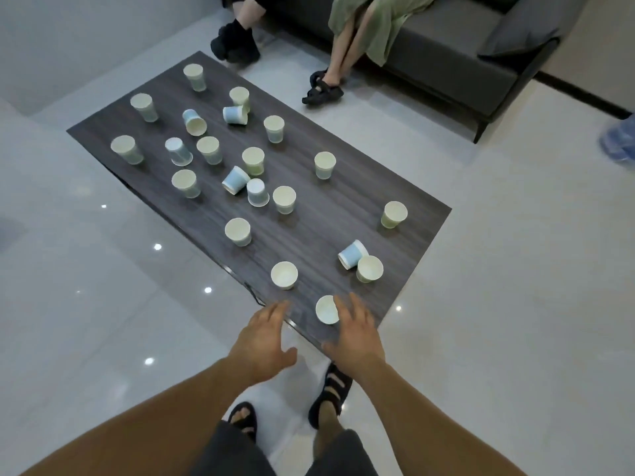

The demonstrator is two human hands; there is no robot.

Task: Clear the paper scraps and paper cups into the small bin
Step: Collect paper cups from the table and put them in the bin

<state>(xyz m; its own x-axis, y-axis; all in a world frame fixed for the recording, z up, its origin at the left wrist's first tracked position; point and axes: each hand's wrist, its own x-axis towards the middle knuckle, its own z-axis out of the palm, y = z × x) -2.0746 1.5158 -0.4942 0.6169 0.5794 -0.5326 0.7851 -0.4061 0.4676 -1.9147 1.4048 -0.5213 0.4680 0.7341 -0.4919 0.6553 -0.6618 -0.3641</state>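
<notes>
Several paper cups stand or lie scattered over a dark wooden coffee table [343, 214]. Most are upright, a few blue ones lie on their sides or stand upside down. The nearest upright cup [326, 309] sits close to the table's near corner. My right hand [355, 333] hovers right beside it with fingers spread, its fingertips at the cup's right rim. My left hand [263, 341] is over the table's near edge, fingers relaxed and holding nothing. Another upright cup [284, 275] stands just beyond my hands. I see no bin and no paper scraps.
A dark grey sofa [464, 60] stands behind the table with two seated people, whose legs and shoes [321, 89] reach close to the table's far side. A blue water bottle [618, 140] lies at the right edge. Glossy tiled floor surrounds the table.
</notes>
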